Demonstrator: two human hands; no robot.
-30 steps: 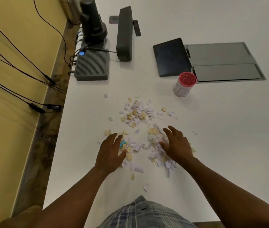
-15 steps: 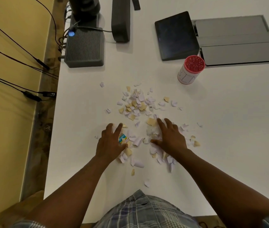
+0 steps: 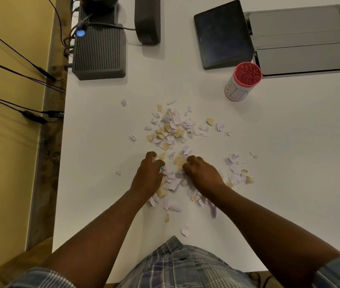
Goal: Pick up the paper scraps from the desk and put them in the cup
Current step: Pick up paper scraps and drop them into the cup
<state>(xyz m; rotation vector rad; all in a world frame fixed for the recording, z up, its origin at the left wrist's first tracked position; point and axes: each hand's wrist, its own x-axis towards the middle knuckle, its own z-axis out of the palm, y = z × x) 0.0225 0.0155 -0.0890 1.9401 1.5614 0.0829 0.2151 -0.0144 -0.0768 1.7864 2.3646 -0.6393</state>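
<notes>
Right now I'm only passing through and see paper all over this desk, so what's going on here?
A person is gathering torn paper scraps off the white desk. The left hand and right hand are curled on the near part of the pile, raking pieces together between them. The cup with the red rim stands apart, farther back on the right beside a dark tablet. Most scraps lie loose on the desk.

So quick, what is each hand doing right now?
Left hand: fingers curled onto the paper scraps, gathering them.
Right hand: fingers curled onto the scraps too; whether either grips any cannot be told.
</notes>
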